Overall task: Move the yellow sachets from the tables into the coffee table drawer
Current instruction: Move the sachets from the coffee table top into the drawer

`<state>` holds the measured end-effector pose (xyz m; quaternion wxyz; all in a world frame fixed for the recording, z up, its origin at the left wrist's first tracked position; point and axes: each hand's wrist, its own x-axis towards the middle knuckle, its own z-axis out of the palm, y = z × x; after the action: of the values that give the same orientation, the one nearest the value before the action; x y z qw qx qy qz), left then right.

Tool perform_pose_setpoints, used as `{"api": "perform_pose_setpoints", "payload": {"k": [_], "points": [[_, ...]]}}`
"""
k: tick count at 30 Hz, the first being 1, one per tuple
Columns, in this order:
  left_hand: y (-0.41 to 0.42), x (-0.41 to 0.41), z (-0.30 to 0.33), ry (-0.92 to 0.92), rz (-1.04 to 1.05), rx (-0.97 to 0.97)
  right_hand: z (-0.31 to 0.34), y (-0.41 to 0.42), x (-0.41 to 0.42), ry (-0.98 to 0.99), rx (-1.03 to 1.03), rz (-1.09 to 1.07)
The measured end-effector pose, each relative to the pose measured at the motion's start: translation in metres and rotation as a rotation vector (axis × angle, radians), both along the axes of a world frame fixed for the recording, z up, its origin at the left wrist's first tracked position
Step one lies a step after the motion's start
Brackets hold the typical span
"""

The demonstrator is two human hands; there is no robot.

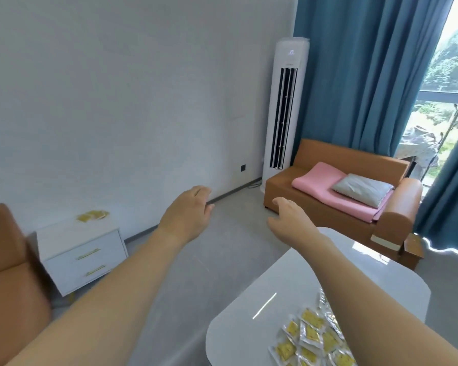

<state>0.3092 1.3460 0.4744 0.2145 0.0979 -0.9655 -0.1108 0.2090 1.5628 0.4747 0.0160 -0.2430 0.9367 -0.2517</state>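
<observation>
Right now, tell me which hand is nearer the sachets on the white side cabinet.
Left. The left hand hangs in the air to the right of the sachets on the side cabinet; the right hand is farther right, toward the sofa.

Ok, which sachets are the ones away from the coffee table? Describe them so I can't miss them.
Find the orange sofa arm at far left; beside it stands a white two-drawer nightstand. The small yellow sachet pile lies on its top, near the wall.
</observation>
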Motion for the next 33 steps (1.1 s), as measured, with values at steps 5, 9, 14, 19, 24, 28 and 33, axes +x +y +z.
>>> {"api": "perform_pose_setpoints", "payload": {"k": [5,9,14,19,24,28,33], "points": [[-0.119,-0.006,0.008,0.016,0.041,0.007,-0.001,-0.121,0.006,0.000,-0.044,0.055],[-0.195,-0.030,-0.003,-0.024,0.040,0.003,-0.008,-0.196,-0.021,-0.014,-0.037,0.039],[-0.300,-0.067,-0.011,-0.053,0.066,-0.022,-0.017,-0.303,-0.066,-0.036,-0.056,0.062],[-0.430,-0.088,0.006,-0.029,0.143,-0.032,-0.005,-0.438,-0.100,-0.027,-0.118,0.128],[-0.571,-0.099,0.002,-0.007,0.196,-0.023,-0.009,-0.587,-0.116,-0.018,-0.105,0.184],[-0.685,-0.106,-0.014,-0.017,0.186,0.017,-0.025,-0.701,-0.121,-0.053,-0.085,0.185],[-0.814,-0.128,-0.025,-0.037,0.204,0.080,-0.035,-0.812,-0.143,-0.095,-0.049,0.153]]}}
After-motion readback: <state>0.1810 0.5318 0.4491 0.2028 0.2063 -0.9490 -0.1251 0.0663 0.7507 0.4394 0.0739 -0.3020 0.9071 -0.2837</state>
